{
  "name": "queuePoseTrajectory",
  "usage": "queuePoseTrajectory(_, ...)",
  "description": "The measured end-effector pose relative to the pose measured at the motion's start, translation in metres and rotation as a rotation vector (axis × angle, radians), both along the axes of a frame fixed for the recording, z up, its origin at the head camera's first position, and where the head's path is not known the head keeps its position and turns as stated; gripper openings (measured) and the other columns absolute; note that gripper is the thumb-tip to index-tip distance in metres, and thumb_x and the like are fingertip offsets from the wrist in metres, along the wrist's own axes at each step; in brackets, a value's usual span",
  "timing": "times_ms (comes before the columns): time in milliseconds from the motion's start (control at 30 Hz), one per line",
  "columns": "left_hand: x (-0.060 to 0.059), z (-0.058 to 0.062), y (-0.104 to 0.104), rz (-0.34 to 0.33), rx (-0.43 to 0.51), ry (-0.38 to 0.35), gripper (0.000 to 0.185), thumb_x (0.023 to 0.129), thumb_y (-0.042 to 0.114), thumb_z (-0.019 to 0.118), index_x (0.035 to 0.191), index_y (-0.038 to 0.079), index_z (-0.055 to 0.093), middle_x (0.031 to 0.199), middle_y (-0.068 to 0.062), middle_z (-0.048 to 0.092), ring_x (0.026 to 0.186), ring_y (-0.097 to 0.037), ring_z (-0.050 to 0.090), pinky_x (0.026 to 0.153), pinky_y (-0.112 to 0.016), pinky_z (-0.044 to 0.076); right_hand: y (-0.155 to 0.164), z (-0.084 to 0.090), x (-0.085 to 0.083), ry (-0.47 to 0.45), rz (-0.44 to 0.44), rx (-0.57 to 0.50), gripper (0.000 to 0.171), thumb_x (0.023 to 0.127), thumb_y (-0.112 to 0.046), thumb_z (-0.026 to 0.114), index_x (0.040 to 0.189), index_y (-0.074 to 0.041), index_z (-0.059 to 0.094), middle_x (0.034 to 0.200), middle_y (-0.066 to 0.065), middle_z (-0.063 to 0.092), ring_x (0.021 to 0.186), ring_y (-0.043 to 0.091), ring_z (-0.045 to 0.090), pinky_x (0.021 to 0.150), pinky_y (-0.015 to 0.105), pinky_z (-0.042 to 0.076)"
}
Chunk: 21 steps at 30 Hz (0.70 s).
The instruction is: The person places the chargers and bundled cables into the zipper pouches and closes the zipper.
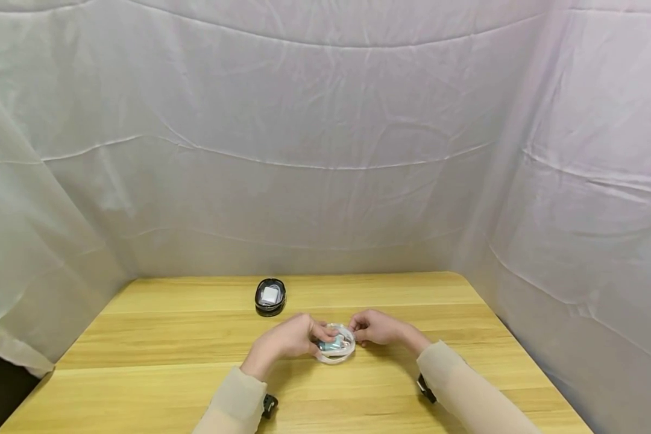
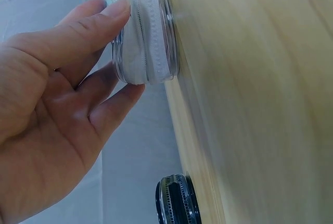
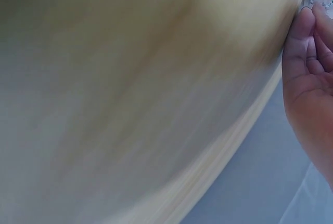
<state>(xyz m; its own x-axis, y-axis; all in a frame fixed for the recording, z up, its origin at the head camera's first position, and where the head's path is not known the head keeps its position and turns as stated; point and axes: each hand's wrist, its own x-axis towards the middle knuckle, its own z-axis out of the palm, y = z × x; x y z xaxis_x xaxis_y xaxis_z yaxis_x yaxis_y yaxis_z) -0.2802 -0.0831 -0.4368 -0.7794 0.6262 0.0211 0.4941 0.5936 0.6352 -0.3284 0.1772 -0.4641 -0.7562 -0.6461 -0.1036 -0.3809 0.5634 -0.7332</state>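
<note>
A clear oval zip case with a white zipper band lies near the middle of the table, with a light-blue item and something white visible inside. My left hand holds it from the left, fingers on its top and thumb at its near side. In the left wrist view the zipper teeth run along the side of the case. At the case's right edge, the thumb and forefinger of my right hand pinch a small part near the zipper. My right fingers mostly hide that part in the right wrist view.
A black-rimmed oval zip case with a white square item inside stands farther back, left of centre. Both cases are on a wooden table. Pale cloth curtains hang behind it and at both sides.
</note>
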Motion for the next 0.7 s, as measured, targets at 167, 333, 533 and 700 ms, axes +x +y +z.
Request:
queuePoseTrajectory(167,0.0003,0.0007,-0.0001,-0.007,0.008,0.0,0.045,0.074,0.001,0.088,0.116,0.017,0.079,0.133,0.009,0.068,0.14,-0.026,0.053,0.118,-0.047,0.039,0.0006,0.0004,0.0007,0.002,0.002,0.001,0.008,0.101,-0.004,0.064,0.095,-0.007,0.069,0.079,-0.001,0.062,0.07,0.012,0.056,0.061,0.022,0.047)
queuePoseTrajectory(333,0.0008,0.0008,-0.0004,-0.005,0.009,0.0,0.045,0.075,0.001,0.088,0.116,0.016,0.079,0.133,0.009,0.068,0.14,-0.027,0.053,0.118,-0.047,0.039,0.0001,0.0003,0.001,-0.005,0.0,-0.004,0.008,0.101,-0.005,0.065,0.095,-0.007,0.068,0.08,-0.001,0.062,0.071,0.013,0.056,0.062,0.022,0.047)
queuePoseTrajectory(533,-0.0001,0.0008,-0.0002,-0.009,0.013,0.005,0.045,0.076,0.0,0.087,0.117,0.015,0.079,0.134,0.008,0.068,0.14,-0.027,0.053,0.118,-0.046,0.039,0.0001,0.0007,0.0011,-0.014,0.001,-0.005,0.008,0.101,-0.004,0.064,0.094,-0.007,0.067,0.081,-0.001,0.061,0.073,0.013,0.056,0.063,0.023,0.048)
queuePoseTrajectory(700,0.0017,0.0021,0.0,0.001,0.007,0.003,0.046,0.075,0.0,0.087,0.117,0.015,0.078,0.134,0.007,0.068,0.14,-0.028,0.053,0.118,-0.047,0.039,0.0009,0.0014,0.0022,-0.013,0.005,-0.002,0.009,0.101,-0.003,0.063,0.094,-0.007,0.067,0.081,-0.002,0.061,0.073,0.013,0.056,0.064,0.023,0.048)
